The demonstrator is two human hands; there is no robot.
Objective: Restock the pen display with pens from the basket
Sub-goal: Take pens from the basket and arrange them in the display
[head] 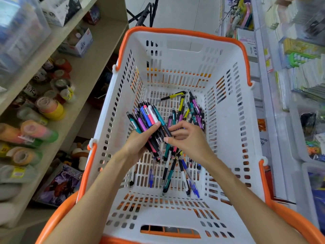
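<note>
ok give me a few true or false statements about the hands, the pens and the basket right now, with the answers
1. The left hand holds a bundle of pens. True.
2. The basket is solid blue with no holes. False: it is white with slotted walls and an orange rim.
3. Loose pens lie on the basket floor. True.
4. The right hand is outside the basket, resting on a shelf. False: it is over the basket, its fingers at the lower end of the bundle.
5. Rolls of tape sit on the shelf to the left. True.
6. Every pen is yellow. False: there are teal, purple, pink, blue, white and yellow ones.
</note>
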